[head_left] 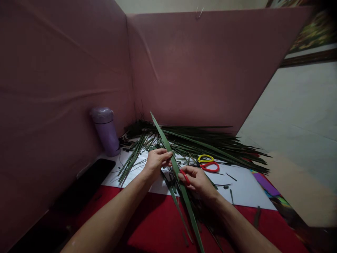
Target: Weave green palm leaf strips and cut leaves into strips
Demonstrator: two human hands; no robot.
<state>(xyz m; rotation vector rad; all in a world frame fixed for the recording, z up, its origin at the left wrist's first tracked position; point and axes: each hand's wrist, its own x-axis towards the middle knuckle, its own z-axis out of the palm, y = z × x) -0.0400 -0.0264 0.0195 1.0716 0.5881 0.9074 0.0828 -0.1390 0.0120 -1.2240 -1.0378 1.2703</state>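
A long green leaf blade [162, 137] runs slantwise from the middle of the view down to the bottom edge. My left hand [158, 161] pinches it near the middle, thumb on top. Just to the right and lower, my right hand [195, 180] has closed fingers around a small tool with a red handle loop [185, 177], held against the blade; the tool's other parts are hidden. Beyond my right hand lie scissors with yellow and red handles [211, 166]. Narrow cut strips [133, 160] are bunched left of my left hand.
A pile of long dark leaves [210, 144] spreads across the back of the white sheet [247, 189]. A purple bottle [107, 137] and a black phone-like slab [92, 179] are at left. Pink partitions [197, 70] rise behind; red cloth [147, 225] lies in front.
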